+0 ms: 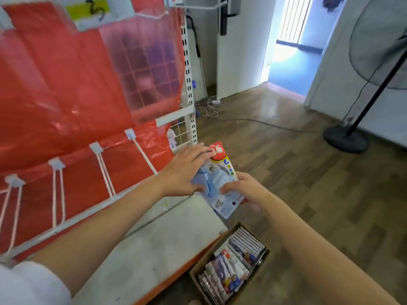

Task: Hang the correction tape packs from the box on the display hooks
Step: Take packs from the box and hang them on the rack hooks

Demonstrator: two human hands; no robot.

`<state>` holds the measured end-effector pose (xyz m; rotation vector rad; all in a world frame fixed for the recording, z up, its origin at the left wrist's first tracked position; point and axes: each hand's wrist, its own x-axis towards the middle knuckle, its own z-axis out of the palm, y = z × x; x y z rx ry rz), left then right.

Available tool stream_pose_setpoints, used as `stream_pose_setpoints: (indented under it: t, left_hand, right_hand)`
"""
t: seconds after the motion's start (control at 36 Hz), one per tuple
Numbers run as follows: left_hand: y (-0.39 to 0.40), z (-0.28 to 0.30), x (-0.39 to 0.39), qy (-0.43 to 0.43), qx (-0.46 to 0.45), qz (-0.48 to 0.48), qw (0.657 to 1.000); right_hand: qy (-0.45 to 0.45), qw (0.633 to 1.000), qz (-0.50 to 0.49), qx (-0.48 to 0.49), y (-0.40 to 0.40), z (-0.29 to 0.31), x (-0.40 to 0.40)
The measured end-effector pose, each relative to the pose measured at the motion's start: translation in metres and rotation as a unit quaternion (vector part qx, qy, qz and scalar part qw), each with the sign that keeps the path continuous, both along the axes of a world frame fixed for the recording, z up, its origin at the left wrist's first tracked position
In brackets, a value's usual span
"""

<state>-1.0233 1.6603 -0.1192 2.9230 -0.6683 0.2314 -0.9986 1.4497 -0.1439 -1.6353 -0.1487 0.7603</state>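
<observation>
A correction tape pack [220,183] is held in the air between both hands, just off the front edge of the shelf [154,238] and above the box [231,260] on the floor. The fingers of the right hand [246,190] are curled round the lower part of the pack, thumb on its clear front. The left hand [187,170] lies over the upper left side of the pack with its fingers nearly straight, their tips reaching the red card header; whether they pinch the card or only rest on it cannot be told.

The pack is judged to be light: a thin card back with a clear plastic blister over the tape. The card is likely to bend if squeezed at one corner, and the blister looks smooth, so a hold on the card edges below the header seems safest, leaving the top free for the hook.

The long axis of the pack runs from the right fingers up and away towards the left fingertips, with the header end pointing away from the person, tilted a little to the right. The nearest hook [143,153] stands out from the red backing just left of the left fingers, and is bare.

More packs are stood on edge in the box.
</observation>
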Motion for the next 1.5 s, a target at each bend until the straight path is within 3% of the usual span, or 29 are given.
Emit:
stream_pose_setpoints:
  t: [0.08,0.19,0.33,0.44,0.56,0.67,0.75,1.0,1.19,1.36,1.5]
  left_hand:
    - [0.008,0.025,-0.013,-0.048,0.018,0.016,0.999]
    - [0.028,0.042,-0.033,-0.079,-0.002,0.076,0.994]
    - [0.047,0.056,-0.069,0.009,-0.236,0.165,0.958]
    - [0.059,0.063,-0.088,0.037,-0.437,0.203,0.876]
    - [0.08,0.069,-0.105,0.018,-0.609,0.235,0.757]
    - [0.109,0.076,-0.128,0.037,-0.727,0.242,0.642]
    - [0.134,0.082,-0.143,0.017,-0.754,0.26,0.603]
    - [0.19,0.099,-0.186,-0.01,-0.732,0.28,0.621]
    - [0.223,0.1,-0.228,-0.046,-0.74,0.297,0.602]
    - [0.257,0.09,-0.274,-0.066,-0.744,0.326,0.58]
    - [0.28,0.087,-0.318,-0.101,-0.726,0.33,0.594]
  right_hand:
    - [-0.048,0.998,0.047,0.001,0.009,0.034,0.003]
    - [0.0,0.99,0.086,0.114,0.023,0.073,0.0]
    - [0.005,0.979,0.057,0.194,0.045,0.106,-0.004]
    - [-0.003,0.967,0.031,0.254,0.074,0.12,-0.014]
    - [-0.012,0.96,0.036,0.277,0.107,0.123,-0.023]
    - [-0.017,0.965,0.042,0.26,0.141,0.125,-0.037]
    - [-0.025,0.971,0.047,0.234,0.17,0.126,-0.047]
    - [-0.061,0.974,0.074,0.204,0.25,0.129,-0.09]
    - [-0.159,0.96,0.167,0.161,0.289,0.138,-0.126]
    - [-0.189,0.948,0.2,0.162,0.326,0.138,-0.158]
    - [-0.216,0.933,0.22,0.183,0.354,0.141,-0.184]
